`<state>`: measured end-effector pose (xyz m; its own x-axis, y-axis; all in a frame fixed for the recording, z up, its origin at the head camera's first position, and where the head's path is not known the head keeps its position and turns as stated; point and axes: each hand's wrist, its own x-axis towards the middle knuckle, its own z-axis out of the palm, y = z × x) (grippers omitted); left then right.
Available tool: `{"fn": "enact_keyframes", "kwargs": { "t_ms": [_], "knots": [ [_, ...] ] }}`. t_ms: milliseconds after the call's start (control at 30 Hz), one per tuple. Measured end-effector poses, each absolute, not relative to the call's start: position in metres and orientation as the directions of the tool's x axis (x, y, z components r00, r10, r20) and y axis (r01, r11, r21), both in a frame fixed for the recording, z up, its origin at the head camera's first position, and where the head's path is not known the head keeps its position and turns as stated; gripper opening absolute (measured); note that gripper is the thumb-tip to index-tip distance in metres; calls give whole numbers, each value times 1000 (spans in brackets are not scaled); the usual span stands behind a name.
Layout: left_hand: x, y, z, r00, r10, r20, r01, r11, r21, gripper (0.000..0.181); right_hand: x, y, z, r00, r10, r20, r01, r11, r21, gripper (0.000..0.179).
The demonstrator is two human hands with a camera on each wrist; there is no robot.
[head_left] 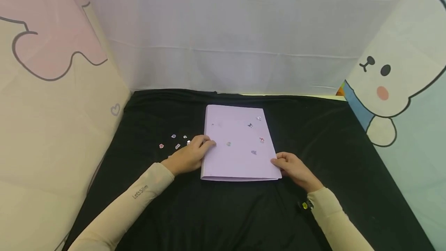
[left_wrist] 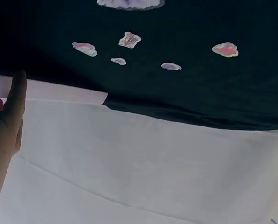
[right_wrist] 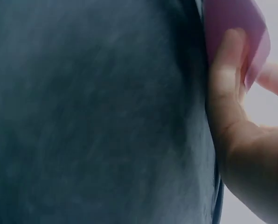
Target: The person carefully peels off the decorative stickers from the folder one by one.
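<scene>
A lilac folder (head_left: 240,165) lies on the black cloth, its spine on the left, with several small stickers (head_left: 250,125) on its cover. My left hand (head_left: 189,154) rests on the left edge, fingertips over the cover. In the left wrist view its fingers (left_wrist: 17,95) look fairly straight against the spine (left_wrist: 64,92). My right hand (head_left: 294,167) pinches the cover near the lower right corner, the thumb on top. The right wrist view shows the lilac corner (right_wrist: 237,28) between the fingers of that hand (right_wrist: 251,149).
Several loose stickers (head_left: 161,146) lie on the black cloth (head_left: 223,216) left of the folder, some near the left hand. A white curtain (head_left: 223,42) hangs behind the table. Printed cartoon panels (head_left: 52,127) stand at both sides.
</scene>
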<state>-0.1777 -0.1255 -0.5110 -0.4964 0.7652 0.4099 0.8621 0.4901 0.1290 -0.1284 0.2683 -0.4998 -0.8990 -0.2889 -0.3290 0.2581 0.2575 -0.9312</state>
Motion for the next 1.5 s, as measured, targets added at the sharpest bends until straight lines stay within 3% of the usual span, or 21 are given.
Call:
{"fn": "enact_keyframes", "kwargs": {
  "t_ms": [300,600,933,1500],
  "knots": [
    [-173,-132,-516,-561,784,267,825,555,104,39,-128,266,-499,-897,-311,-314,131,492,-861,25],
    [-174,-128,-511,-622,761,184,783,605,146,39,-144,261,-487,-949,-199,-243,-12,796,-605,16],
    [-167,-123,-501,-673,721,164,738,640,212,37,-178,234,-489,-969,-229,-92,-159,865,-477,17],
    [-163,-122,-497,-722,686,90,681,682,267,41,-270,210,-491,-983,-181,-22,-162,922,-352,30]
  ]
}}
